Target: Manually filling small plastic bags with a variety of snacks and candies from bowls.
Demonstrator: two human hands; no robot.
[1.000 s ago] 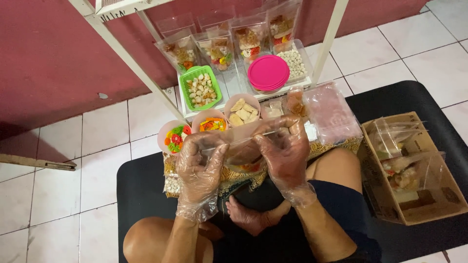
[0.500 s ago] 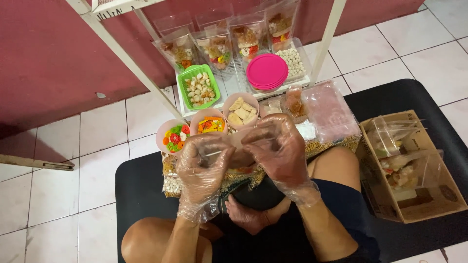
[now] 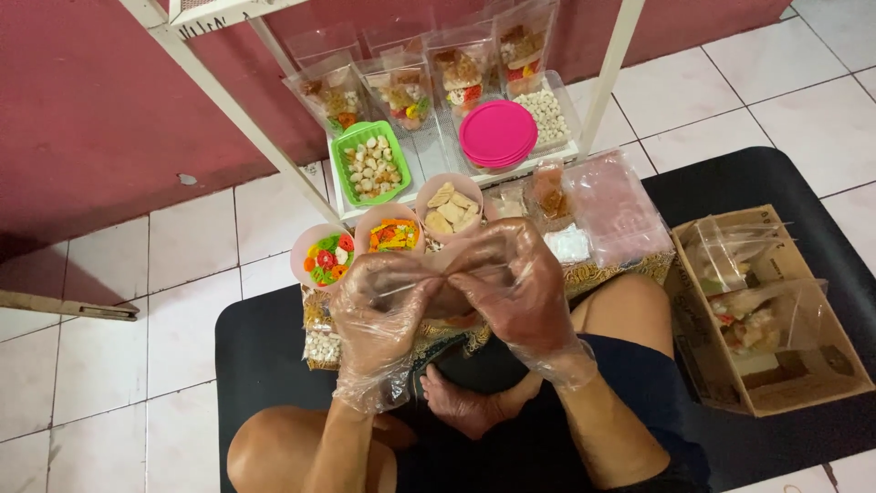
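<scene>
Small clear plastic pouch (image 3: 453,274), likely light, limp and slippery, pinched along its top edge between gloved left hand (image 3: 381,315) and gloved right hand (image 3: 516,288), both grips closed on it, above lap, near pink snack bowls (image 3: 392,230).

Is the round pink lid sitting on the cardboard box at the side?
No, the pink lid lies on the white tray by the wall, well apart from the cardboard box, which holds filled clear bags.
</scene>
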